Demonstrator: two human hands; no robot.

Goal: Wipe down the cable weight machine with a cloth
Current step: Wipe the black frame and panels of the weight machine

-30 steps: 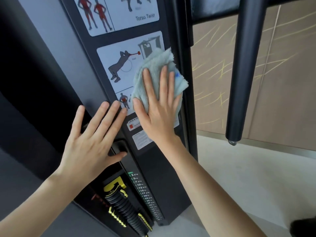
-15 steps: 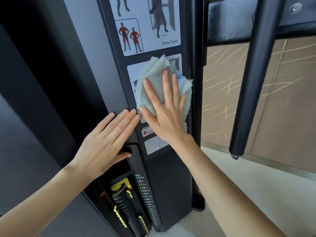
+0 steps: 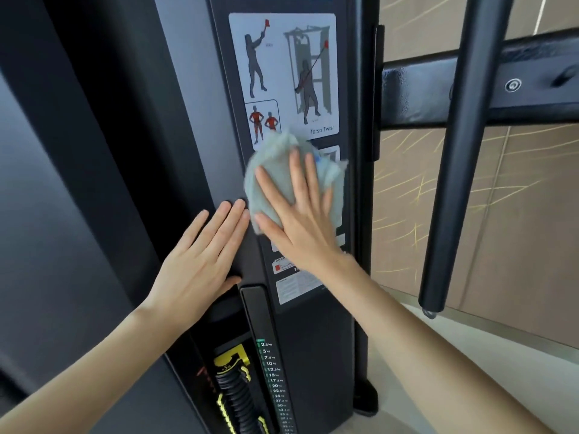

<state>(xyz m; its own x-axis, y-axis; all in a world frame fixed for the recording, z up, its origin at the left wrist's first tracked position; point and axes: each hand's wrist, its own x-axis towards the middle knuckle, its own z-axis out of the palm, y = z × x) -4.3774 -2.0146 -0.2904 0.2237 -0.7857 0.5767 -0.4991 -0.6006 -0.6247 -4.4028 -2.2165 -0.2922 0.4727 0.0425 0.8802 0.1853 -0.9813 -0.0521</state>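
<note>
The black cable weight machine (image 3: 316,339) stands upright in front of me, its front panel carrying white exercise stickers (image 3: 285,73). A pale grey-green cloth (image 3: 269,170) lies flat against that panel just below the "Torso Twist" sticker. My right hand (image 3: 300,214) presses the cloth to the panel with straight, spread fingers. Beside it, my left hand (image 3: 203,261) rests flat on the panel's left edge, fingers straight and together, touching no cloth. Part of the lower stickers is hidden under the cloth and my right hand.
A weight scale strip (image 3: 274,380) and a black-and-yellow weight stack (image 3: 235,393) sit at the bottom of the column. A thick black bar (image 3: 457,158) hangs to the right, crossing a black horizontal beam (image 3: 416,92). Behind is a tan wall (image 3: 517,214) and pale floor (image 3: 470,371).
The view has tilted up, showing more of the upper stickers. The cloth under my right hand has slid up and left on the panel, toward the Torso Twist sticker. My left hand stays flat on the panel.
</note>
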